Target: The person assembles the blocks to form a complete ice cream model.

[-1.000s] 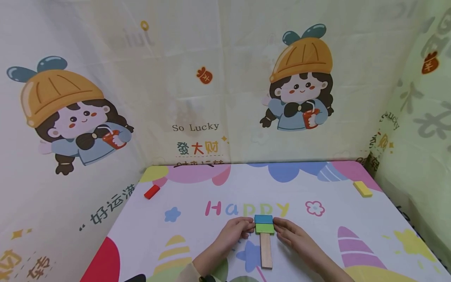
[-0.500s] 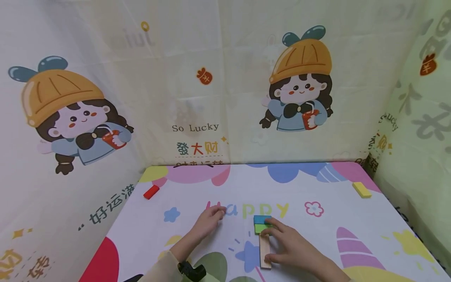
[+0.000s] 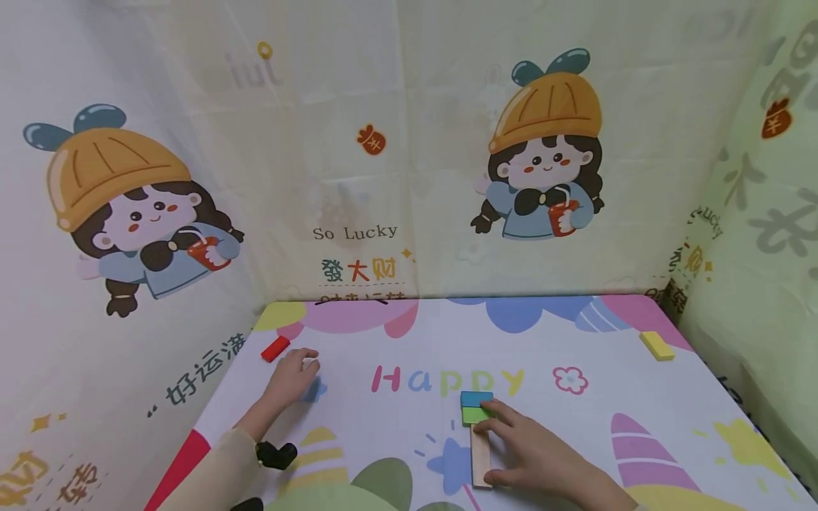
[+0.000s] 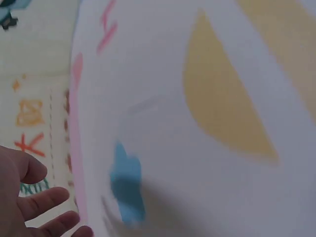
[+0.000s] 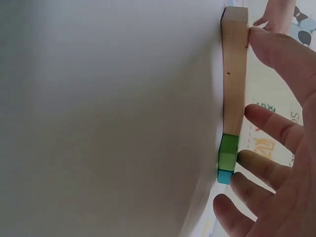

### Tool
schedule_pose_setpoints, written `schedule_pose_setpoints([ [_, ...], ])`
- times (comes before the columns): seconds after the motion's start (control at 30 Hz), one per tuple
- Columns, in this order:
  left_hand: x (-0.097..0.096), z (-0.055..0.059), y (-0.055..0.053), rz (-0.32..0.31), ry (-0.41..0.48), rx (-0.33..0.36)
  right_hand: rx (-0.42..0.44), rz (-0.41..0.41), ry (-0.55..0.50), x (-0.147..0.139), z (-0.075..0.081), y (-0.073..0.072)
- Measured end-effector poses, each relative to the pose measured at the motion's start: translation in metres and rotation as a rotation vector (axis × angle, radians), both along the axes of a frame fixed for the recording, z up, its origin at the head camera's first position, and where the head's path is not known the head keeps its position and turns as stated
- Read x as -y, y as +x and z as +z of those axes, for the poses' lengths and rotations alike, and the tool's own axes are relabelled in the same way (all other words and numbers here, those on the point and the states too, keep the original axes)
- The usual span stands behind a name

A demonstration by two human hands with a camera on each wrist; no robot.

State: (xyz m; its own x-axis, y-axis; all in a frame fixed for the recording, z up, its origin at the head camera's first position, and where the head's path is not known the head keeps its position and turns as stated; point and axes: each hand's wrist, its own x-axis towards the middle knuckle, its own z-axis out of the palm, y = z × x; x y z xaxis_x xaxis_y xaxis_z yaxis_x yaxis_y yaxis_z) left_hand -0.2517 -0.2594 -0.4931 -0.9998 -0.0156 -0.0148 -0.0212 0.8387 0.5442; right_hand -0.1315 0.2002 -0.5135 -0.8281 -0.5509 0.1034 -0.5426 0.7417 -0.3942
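Touching the wooden block (image 3: 481,460) and green block (image 3: 471,416), the right grip (image 3: 533,451) has its fingers spread; the blue block (image 3: 473,399) adjoins the green. The left grip (image 3: 290,376), fingers apart, hovers near the red block (image 3: 275,348).

A small fabric-walled booth (image 3: 441,142). Cartoon-printed curtains (image 3: 441,227) hang beyond the right hand (image 3: 533,453); beneath it, a colourful tabletop (image 3: 434,341) reads "Happy".

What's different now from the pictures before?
The left hand moved left, away from the blue block and green block, to near the red block. The right hand shifted left and now spreads along the wooden block. All blocks, even the yellow block, stayed put.
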Motion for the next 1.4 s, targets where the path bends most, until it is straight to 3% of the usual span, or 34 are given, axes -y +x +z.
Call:
schedule_pose_setpoints([
  [0.2, 0.028, -0.011, -0.009, 0.049, -0.246, -0.052, 0.028, 0.0, 0.0, -0.006, -0.001, -0.001],
  [0.3, 0.036, -0.018, -0.014, 0.06, -0.288, -0.042, 0.046, -0.005, -0.002, -0.007, -0.001, -0.001],
  [0.5, 0.05, -0.026, -0.021, 0.077, -0.285, 0.017, 0.042, 0.007, -0.005, -0.006, -0.002, -0.001],
  [0.63, 0.055, -0.025, -0.023, 0.074, -0.291, 0.008, 0.042, 0.008, -0.004, -0.004, -0.002, -0.002],
  [0.97, 0.068, -0.026, -0.023, 0.168, -0.274, 0.053, -0.004, 0.019, -0.005, -0.003, -0.001, -0.003],
  [1.27, 0.068, -0.027, -0.022, 0.157, -0.27, 0.051, -0.119, 0.061, -0.004, -0.001, 0.0, -0.006],
  [1.4, 0.063, -0.024, -0.02, 0.12, -0.26, 0.047, -0.164, 0.082, -0.001, -0.001, 0.002, -0.008],
])
